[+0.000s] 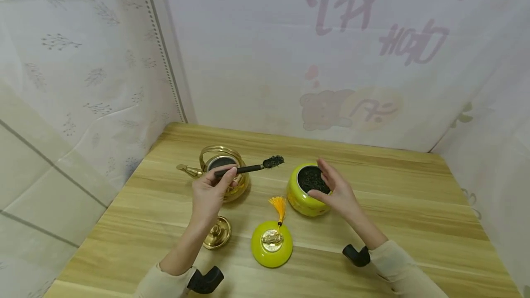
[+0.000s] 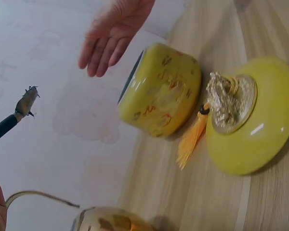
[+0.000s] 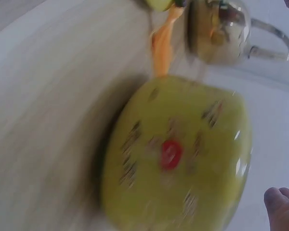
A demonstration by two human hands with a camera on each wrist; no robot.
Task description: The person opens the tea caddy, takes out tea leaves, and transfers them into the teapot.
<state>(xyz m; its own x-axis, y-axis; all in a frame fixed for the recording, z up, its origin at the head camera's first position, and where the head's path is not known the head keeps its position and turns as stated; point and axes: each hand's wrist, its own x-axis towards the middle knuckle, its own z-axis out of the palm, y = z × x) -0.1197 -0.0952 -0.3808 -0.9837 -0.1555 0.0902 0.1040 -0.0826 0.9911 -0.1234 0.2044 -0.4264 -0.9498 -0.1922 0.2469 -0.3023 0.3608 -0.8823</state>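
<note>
Left hand (image 1: 210,197) pinches dark scoop (image 1: 250,169), leaves (image 1: 275,161) on its end, held up between gold kettle (image 1: 239,190), left, and open yellow jar (image 1: 305,205), right; right hand (image 1: 339,193), thumb apart from fingers, over jar's mouth.

No clearly legible words, faint mauve lettering (image 1: 325,8) on the pale printed fabric backdrop (image 1: 248,59), too distorted to read, a red round emblem (image 3: 171,154) on the glossy yellow rounded jar (image 3: 202,168), its markings blurred
</note>
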